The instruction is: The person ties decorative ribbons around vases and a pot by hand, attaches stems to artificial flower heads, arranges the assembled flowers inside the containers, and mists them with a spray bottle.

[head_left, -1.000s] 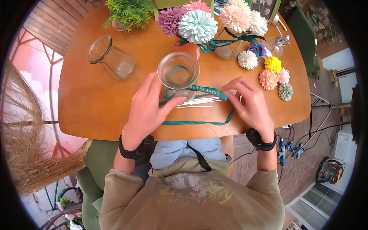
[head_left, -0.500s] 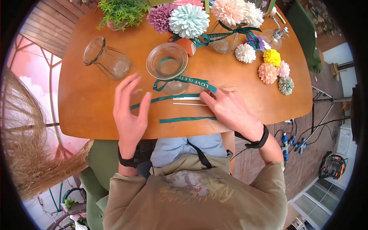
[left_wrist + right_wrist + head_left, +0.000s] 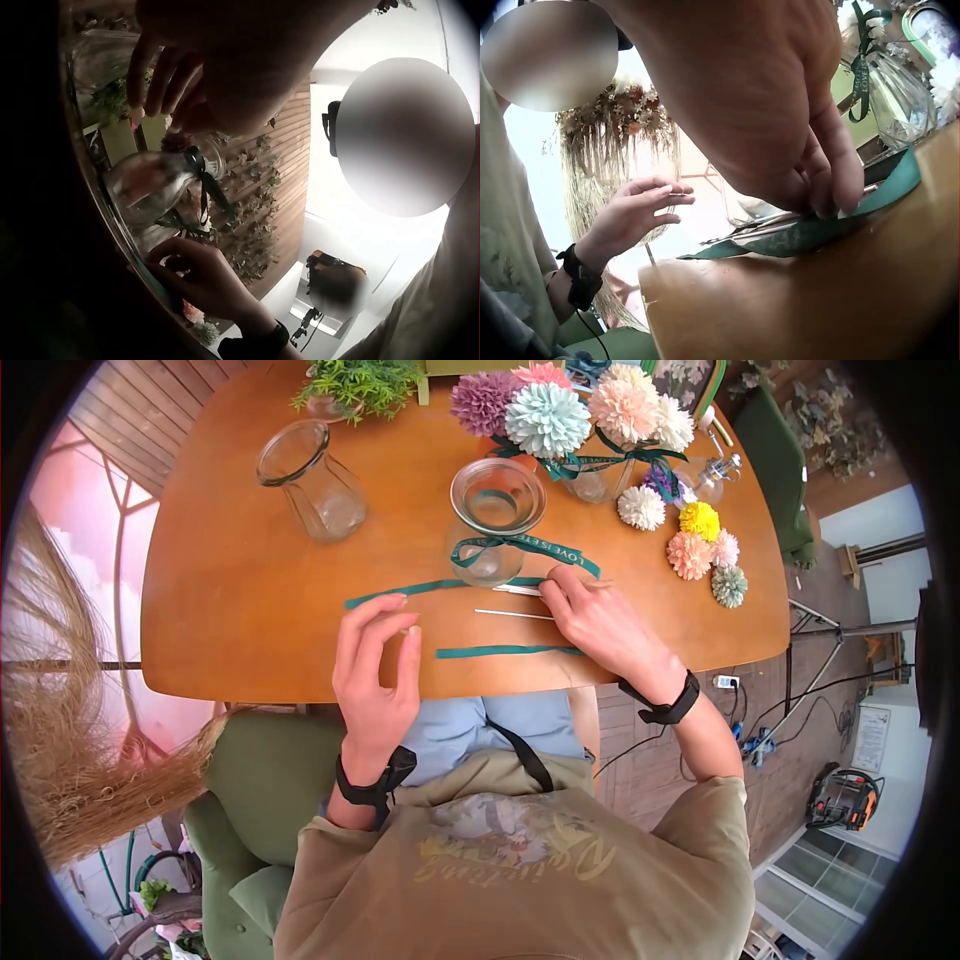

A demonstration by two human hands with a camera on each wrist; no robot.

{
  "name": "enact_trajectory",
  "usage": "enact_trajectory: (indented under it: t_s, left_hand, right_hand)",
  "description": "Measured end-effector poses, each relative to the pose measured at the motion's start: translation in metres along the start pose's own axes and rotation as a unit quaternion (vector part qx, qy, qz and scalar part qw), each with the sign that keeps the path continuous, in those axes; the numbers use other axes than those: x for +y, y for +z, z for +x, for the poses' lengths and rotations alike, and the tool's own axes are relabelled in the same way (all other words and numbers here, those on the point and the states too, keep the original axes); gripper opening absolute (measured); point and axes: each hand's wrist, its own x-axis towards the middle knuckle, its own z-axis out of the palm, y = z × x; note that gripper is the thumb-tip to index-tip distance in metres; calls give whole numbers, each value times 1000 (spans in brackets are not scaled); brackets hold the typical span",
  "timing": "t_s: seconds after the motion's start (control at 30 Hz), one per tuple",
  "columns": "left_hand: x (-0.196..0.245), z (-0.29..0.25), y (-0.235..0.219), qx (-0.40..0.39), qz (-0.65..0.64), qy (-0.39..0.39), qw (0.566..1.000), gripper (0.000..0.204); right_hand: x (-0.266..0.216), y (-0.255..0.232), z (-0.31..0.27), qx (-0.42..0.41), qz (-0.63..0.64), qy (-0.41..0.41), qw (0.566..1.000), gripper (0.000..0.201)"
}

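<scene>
my left hand [image 3: 375, 670] hovers over the near edge of the wooden table [image 3: 230, 610], fingers loosely spread, gripping nothing. just past it a short green ribbon strip [image 3: 505, 651] lies flat. my right hand [image 3: 600, 625] presses its fingertips [image 3: 840, 196] down on the long green ribbon [image 3: 440, 588] and thin white sticks [image 3: 512, 614]. beyond stands a ribbon-tied glass vase [image 3: 495, 530], then another glass vase [image 3: 312, 482] and paper flowers [image 3: 545, 418]

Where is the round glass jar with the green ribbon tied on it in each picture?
Head: glass jar upper middle, just beyond the right hand.
Left wrist: jar left of centre, above that hand.
Right wrist: probably the glass at the upper right edge.
Shared landmark: the right hand.
</scene>
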Motion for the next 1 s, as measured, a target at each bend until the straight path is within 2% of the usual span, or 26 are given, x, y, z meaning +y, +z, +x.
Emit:
enact_trajectory:
  t_s: [0.07, 0.17, 0.3, 0.37, 0.6, 0.8, 0.87, 0.9, 0.97, 1.0]
  left_hand:
    - [3, -2, -4, 5, -7, 3, 1000, 11]
    - [8, -6, -8, 7, -10, 24, 1000, 10]
    - [9, -16, -11, -1, -32, 9, 999, 10]
    - [9, -18, -12, 0, -41, 8, 999, 12]
    - [14, -26, -6, -20, -42, -15, 999, 9]
    - [26, -30, 11, -45, -50, -13, 998, 12]
    - [31, -30, 17, -59, -65, -13, 996, 13]
    - [33, -30, 20, -62, -64, -13, 996, 13]
    - [35, -26, 26, -68, -57, 3, 996, 23]
    - [37, -24, 30, -73, -54, 11, 996, 29]
  right_hand:
    - [-2, -2, 0, -56, -7, 15, 998, 19]
    - [-4, -4, 1, -64, -24, 17, 998, 19]
    - [0, -3, -1, -51, -19, 19, 998, 19]
    - [4, -4, 0, -27, -36, 9, 999, 11]
    - [9, 5, -6, -29, -23, 22, 999, 11]
    - [12, -3, -13, 5, 11, 31, 999, 13]
    - [15, -4, -17, 57, 31, 45, 997, 13]
    - [15, -6, -19, 58, 33, 47, 997, 13]
    - [16, -13, -20, 125, 65, 42, 989, 18]
    - [15, -14, -21, 126, 66, 47, 989, 18]
